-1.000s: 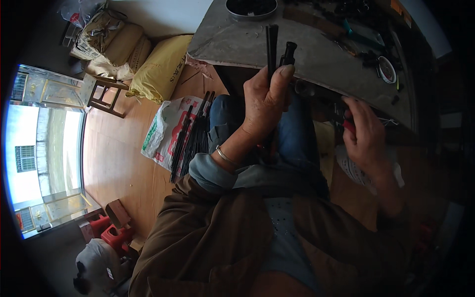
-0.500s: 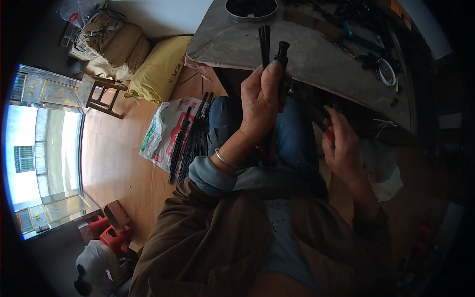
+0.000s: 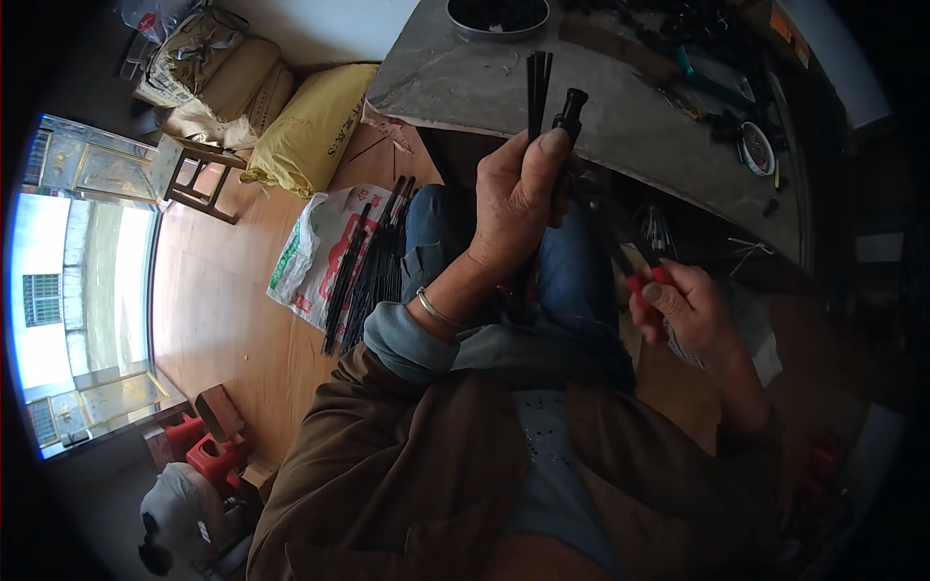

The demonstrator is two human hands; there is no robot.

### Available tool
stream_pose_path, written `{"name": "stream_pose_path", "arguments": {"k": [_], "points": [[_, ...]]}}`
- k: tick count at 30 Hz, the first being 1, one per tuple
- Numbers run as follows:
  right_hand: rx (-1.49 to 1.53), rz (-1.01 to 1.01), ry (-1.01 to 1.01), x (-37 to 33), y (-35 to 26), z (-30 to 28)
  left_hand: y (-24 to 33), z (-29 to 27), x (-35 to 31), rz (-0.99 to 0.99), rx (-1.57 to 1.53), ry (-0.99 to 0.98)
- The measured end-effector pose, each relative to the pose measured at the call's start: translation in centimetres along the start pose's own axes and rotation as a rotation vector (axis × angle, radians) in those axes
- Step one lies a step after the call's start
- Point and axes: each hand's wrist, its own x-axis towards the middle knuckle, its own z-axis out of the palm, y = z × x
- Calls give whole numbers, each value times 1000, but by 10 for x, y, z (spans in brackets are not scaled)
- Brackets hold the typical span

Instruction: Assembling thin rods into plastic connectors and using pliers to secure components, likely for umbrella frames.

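Observation:
My left hand (image 3: 513, 198) is closed round several thin black rods (image 3: 539, 87) that stick up above the fingers. Under its thumb is a dark, turned piece with a knobbed end (image 3: 573, 108), pointing up beside the rods. My right hand (image 3: 702, 315) grips the red handles of pliers (image 3: 635, 284), the handles spread apart. Their dark jaws reach up and left to just below the left hand; whether they touch anything there is too dark to tell. Both hands are over my knees, in front of the table (image 3: 465, 92).
More black rods (image 3: 373, 266) lie on a white-and-red plastic sack (image 3: 300, 276) on the floor at left. A round metal pan (image 3: 494, 34) of dark bits, a teal box (image 3: 717, 82) and a small round dish (image 3: 757, 150) rest on the table. Yellow sack (image 3: 315, 136) and wooden stool (image 3: 199, 179) stand far left.
The pliers have come into clearer view, with handles spread, as my right hand moved slightly right and down. My left hand has shifted a little right with the rods.

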Motion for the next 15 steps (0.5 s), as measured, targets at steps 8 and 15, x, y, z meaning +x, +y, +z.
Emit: {"name": "stream_pose_path", "arguments": {"k": [8, 15], "points": [[247, 242, -552, 15, 1, -28, -4, 0, 4, 11, 79, -118], [-193, -163, 43, 5, -20, -6, -8, -5, 6, -18, -6, -72]]}}
